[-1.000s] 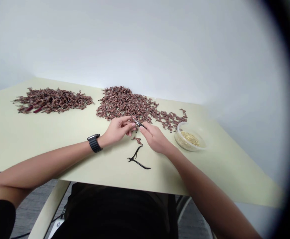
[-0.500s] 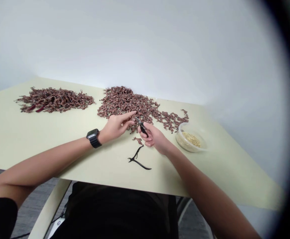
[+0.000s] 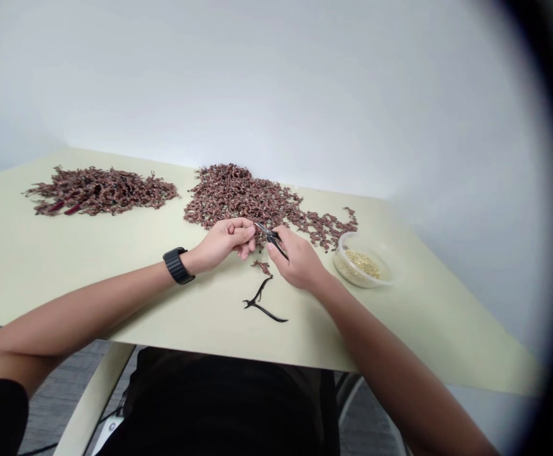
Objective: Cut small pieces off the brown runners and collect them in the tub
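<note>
At the pale yellow-green counter [image 3: 428, 310], the step in hand appears to be close tool work on one tiny item, done with both hands meeting just in front of the central heap. The bare right hand [image 3: 299, 258] grips a pair of black-handled pliers with silver tips [image 3: 271, 236], its fingers wrapped around the handles and the tips pointing at the left fingertips. The bare left hand [image 3: 225, 242] has thumb and forefinger drawn together in a narrow pinch; whatever lies between them is too small to make out.

The small reddish-brown, irregular pieces lie in a dense central heap [image 3: 238, 196] behind the hands, trailing off toward a round, clear plastic tub [image 3: 349, 275] of golden bits [image 3: 362, 263], and in a second, well-separated heap on the left [image 3: 108, 190]. One loose reddish-brown piece [image 3: 263, 267] lies below the hands, near an open black metal nipper [image 3: 253, 303].

The next move probably calls for a steady left pinch, with the plier tips lined up precisely and squeezed gently, clear of the skin.
</note>
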Demonstrator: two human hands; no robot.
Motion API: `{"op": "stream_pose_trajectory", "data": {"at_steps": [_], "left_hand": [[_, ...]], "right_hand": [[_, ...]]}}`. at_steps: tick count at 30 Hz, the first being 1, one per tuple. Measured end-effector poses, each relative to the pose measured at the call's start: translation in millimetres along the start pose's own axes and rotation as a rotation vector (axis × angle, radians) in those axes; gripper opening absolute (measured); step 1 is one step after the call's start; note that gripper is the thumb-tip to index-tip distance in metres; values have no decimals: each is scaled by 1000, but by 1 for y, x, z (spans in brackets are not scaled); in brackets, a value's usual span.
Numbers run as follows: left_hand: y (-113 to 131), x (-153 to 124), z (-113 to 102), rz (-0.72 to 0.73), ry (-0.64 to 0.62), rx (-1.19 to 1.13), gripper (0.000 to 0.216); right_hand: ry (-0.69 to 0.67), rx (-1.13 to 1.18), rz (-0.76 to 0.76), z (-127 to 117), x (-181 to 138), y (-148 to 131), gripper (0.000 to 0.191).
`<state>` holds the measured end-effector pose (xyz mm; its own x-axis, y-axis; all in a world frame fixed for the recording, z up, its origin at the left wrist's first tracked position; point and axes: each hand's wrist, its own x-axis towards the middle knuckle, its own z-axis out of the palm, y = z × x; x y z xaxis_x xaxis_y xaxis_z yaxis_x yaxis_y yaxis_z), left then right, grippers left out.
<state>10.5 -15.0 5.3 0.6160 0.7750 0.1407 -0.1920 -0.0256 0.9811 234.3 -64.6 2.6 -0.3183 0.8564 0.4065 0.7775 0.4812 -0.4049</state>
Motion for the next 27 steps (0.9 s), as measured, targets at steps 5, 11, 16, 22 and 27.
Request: {"op": "stream_pose_trajectory", "data": {"at_steps": [5,11,16,22,27], "left_hand": [[0,0,0,-18,-5,-71,33],[-3,-1,3,23,8,-84,31],[-8,-1,9,155,103,88,31],[-18,-4,-3,346,282,717,20],[-17,-1,-5,301,273,610,25]], "right_hand": [[-24,-16,-2,-1,1,-2,27],[-41,95,25,1,0,-7,26],[-76,443,110,11,-2,-19,30],[-317,1082,490,17,0,-28,43],[-312,1078,509,10,4,-26,42]]}}
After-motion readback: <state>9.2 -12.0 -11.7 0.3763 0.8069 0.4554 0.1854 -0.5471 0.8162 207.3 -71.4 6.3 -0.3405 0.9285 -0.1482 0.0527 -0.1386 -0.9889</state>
